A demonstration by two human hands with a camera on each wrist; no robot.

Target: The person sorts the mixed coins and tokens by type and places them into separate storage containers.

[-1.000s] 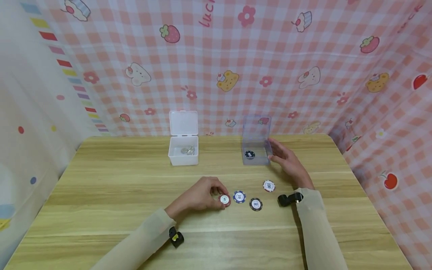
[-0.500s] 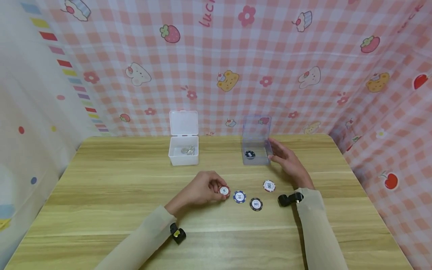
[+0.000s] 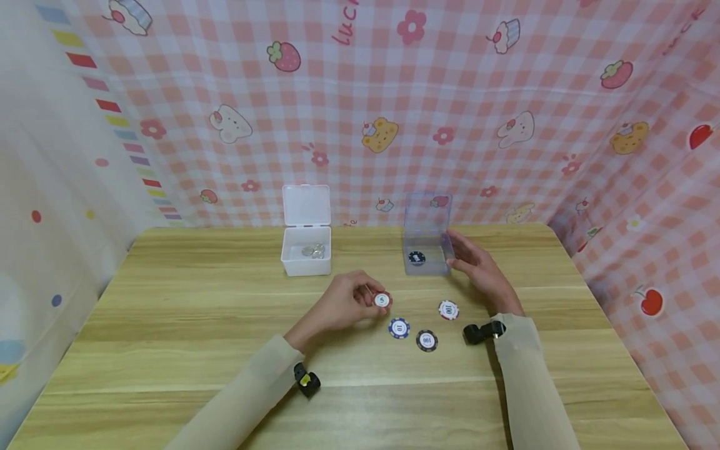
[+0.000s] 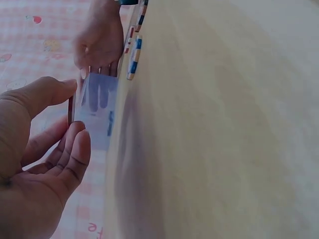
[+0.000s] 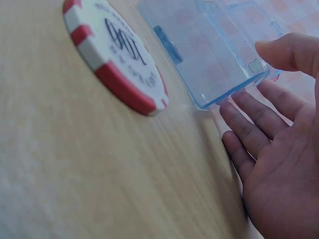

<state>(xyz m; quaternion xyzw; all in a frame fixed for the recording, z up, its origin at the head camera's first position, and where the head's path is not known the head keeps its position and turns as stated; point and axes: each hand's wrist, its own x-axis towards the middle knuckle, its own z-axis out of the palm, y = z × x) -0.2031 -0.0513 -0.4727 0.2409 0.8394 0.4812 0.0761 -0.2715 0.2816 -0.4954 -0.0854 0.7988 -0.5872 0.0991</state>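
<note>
Between thumb and fingertips my left hand (image 3: 343, 304) pinches a red poker chip (image 3: 382, 300) marked 5, raised off the table; the left wrist view shows this chip (image 4: 71, 108) edge-on. My right hand (image 3: 479, 270) rests against the right side of a clear lidded box (image 3: 434, 269), fingers extended along its wall and thumb near its rim. Inside that box lies a black chip (image 3: 417, 258). On the table are a blue chip (image 3: 399, 328) marked 10, a black-edged chip (image 3: 427, 340) marked 100, and a red-and-white chip (image 3: 449, 310) marked 100.
A white box (image 3: 306, 269) with its lid up stands at the back left of the clear box, holding several silvery coins (image 3: 317, 251). Behind the wooden table (image 3: 169, 325) hangs a pink checked curtain (image 3: 360, 81).
My left hand has lifted the red chip and carried it forward and slightly right, toward the clear box. The right hand and both boxes have stayed in place.
</note>
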